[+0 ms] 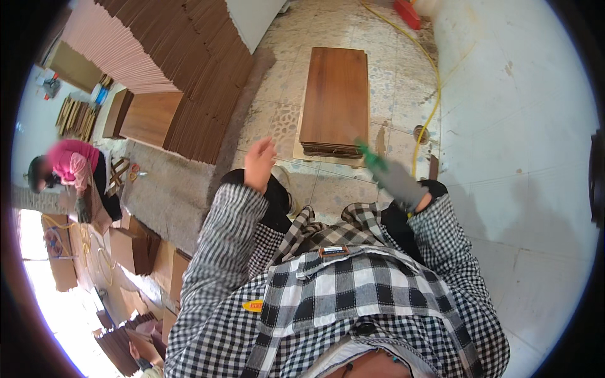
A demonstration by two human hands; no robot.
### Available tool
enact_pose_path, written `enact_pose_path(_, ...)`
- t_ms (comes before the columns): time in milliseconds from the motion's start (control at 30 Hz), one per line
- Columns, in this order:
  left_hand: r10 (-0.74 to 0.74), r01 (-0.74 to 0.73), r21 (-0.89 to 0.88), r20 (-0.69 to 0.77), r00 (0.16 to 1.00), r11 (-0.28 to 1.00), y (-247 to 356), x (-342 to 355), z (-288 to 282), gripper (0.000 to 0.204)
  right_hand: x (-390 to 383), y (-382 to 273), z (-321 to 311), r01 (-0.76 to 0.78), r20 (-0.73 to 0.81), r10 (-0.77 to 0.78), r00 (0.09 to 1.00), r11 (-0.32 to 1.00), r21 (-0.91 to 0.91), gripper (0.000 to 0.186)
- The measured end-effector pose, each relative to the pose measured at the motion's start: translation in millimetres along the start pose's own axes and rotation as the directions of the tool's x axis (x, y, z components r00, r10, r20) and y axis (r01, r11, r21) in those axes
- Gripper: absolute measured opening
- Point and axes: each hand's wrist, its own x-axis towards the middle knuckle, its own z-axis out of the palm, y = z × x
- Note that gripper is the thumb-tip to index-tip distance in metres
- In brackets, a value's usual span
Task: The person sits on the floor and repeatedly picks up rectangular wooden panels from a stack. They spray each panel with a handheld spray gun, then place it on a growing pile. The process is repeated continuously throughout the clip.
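Note:
In front of me a stack of reddish-brown wooden boards (pixel 337 94) rests low on a pale base over the tiled floor. My right hand (pixel 403 183), in a grey glove, is closed around a green air blow gun (pixel 372 156). The gun's tip is over the near right corner of the top board. A yellow hose (pixel 433 94) comes down along the right side to this hand. My left hand (pixel 258 165) is bare and hovers left of the stack's near end, slightly blurred. Its fingers are loosely bent and apart, with nothing in them.
Tall rows of stacked brown boards (pixel 211 82) fill the upper left. A white wall (pixel 523 145) bounds the right side. A red object (pixel 408 14) lies at the far end. On the left a person in pink (pixel 79 167) bends over, near more boards (pixel 132 246).

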Motion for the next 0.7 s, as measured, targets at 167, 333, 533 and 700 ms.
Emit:
enact_pose_path(167,-0.251,0.244,0.098,0.070,0.965,0.965,-14.2,91.0,73.2,0.056,-40.1,-15.1,4.8,-0.014,0.137,0.022,0.990,0.998,-0.061,0.076)
enact_pose_path(333,0.149,-0.180,0.535,0.101,0.984,0.826,-52.2,111.8,93.1,0.073,-54.5,4.5,-12.3,-0.245,-0.165,0.270,0.949,0.957,0.155,0.065)
enact_pose_path(533,0.141,-0.181,0.534,0.115,0.983,0.826,-56.6,114.1,94.9,0.060,-67.6,0.5,-17.9,-0.217,-0.180,0.231,0.956,0.972,0.093,0.059)
enact_pose_path(700,0.034,-0.060,0.469,0.063,0.997,0.881,-80.0,130.8,86.1,0.045,-17.5,-29.6,-9.9,-0.165,0.009,0.164,0.986,0.983,0.080,0.056)
